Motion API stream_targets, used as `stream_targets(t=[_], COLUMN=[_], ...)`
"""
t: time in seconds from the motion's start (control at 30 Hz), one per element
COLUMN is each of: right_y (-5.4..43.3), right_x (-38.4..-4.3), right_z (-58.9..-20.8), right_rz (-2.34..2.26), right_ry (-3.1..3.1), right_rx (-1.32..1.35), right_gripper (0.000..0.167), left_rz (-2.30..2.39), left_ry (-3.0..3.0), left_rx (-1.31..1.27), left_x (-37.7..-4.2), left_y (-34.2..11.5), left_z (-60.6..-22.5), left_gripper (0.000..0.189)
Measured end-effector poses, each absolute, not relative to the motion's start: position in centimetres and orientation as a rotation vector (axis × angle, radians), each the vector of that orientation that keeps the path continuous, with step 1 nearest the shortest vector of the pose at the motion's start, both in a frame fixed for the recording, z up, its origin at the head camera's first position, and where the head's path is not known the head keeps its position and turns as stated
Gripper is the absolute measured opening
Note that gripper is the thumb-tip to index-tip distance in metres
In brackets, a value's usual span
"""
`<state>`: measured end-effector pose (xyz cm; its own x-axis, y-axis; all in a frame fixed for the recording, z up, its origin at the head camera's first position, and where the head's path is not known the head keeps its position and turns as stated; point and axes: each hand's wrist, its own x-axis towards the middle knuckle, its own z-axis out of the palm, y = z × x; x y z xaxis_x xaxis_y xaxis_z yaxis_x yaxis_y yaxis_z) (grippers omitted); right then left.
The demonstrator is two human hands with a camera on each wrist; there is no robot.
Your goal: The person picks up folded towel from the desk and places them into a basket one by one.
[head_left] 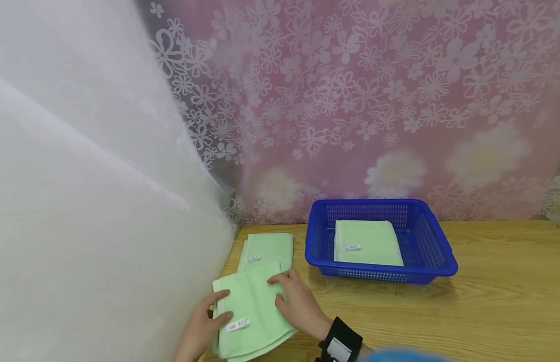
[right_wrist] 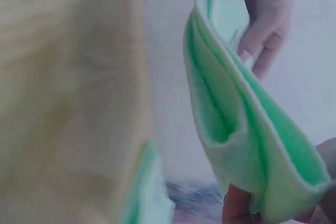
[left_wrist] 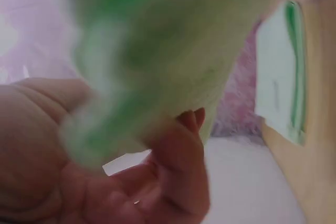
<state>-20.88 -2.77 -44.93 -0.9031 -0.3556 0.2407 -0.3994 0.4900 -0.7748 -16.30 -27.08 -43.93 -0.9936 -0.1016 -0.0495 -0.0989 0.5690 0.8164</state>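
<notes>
A folded light green towel [head_left: 254, 306] with a small white label is held up over the front left of the table. My left hand [head_left: 200, 322] grips its left edge, thumb and fingers on top beside the label. At the opposite edge, my right hand [head_left: 300, 306] pinches it. From the right wrist view, the towel [right_wrist: 231, 114] bends between both hands and its open folds show in layers. The left wrist view has it blurred and close above the curled fingers [left_wrist: 181, 177]. Behind it, another folded green towel [head_left: 271, 246] lies on the table, partly covered in the head view.
Farther right on the wooden table [head_left: 497, 281] stands a blue plastic basket [head_left: 375, 271] with a folded green towel [head_left: 368, 241] inside. A whitish sheet [head_left: 103, 211] hangs along the left, a pink floral curtain [head_left: 352, 100] behind. Something blue [head_left: 402, 355] blurs at the bottom edge.
</notes>
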Motion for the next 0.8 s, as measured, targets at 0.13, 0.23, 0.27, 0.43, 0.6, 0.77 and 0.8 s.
stream_targets(t=[0.13,0.23,0.27,0.43,0.6,0.77,0.8], right_y=[-1.6,-0.5,-0.1,3.0,6.9,12.0,13.2], right_x=[-22.1,-22.8,-23.0,-24.4,-26.2,-27.3,-27.4], right_z=[-42.5,-41.4,-41.1,-40.1,-39.1,-38.1,-38.0], right_rz=[1.401,1.39,1.391,1.407,1.366,1.305,1.294], right_ry=[-2.586,-2.549,-2.548,-2.579,-2.616,-2.644,-2.648], right_rx=[0.676,0.669,0.664,0.597,0.552,0.489,0.477], right_gripper=[0.03,0.03,0.031,0.035,0.043,0.046,0.046], left_rz=[-1.57,-1.614,-1.629,-1.668,-1.652,-1.594,-1.592], left_ry=[-2.701,-2.689,-2.688,-2.675,-2.687,-2.716,-2.719], left_rx=[0.148,0.093,0.076,-0.114,-0.29,-0.473,-0.517], left_x=[-17.4,-18.6,-19.0,-22.3,-25.6,-28.5,-29.1], left_y=[-26.1,-25.3,-24.9,-22.6,-19.3,-14.3,-13.2], left_z=[-41.6,-40.5,-40.2,-39.5,-39.1,-38.2,-38.0], left_gripper=[0.052,0.051,0.051,0.05,0.051,0.05,0.05])
